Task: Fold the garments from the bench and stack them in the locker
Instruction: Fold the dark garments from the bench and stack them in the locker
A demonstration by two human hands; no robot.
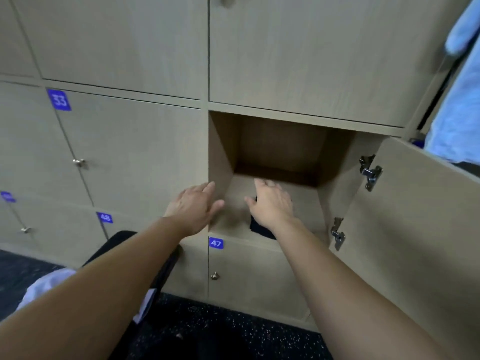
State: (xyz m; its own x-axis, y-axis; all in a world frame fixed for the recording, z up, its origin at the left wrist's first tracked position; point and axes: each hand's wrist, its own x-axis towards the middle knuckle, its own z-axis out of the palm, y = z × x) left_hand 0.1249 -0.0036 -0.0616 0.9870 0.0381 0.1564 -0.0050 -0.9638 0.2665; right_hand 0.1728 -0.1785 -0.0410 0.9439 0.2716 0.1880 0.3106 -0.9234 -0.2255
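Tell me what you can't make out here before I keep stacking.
1. The dark garment in the open locker: head view, mostly covered by the right hand and wrist; its fold is unclear.
2. The white garment on the bench: head view, largely behind the left forearm.
3. The blue cloth: cut off by the right edge.
4. The far-left door label: blurred, number unreadable.

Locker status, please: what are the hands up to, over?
Both open, fingers straight: right hand over dark garment on locker floor, left hand at its left edge; door swung wide, nothing blocking.
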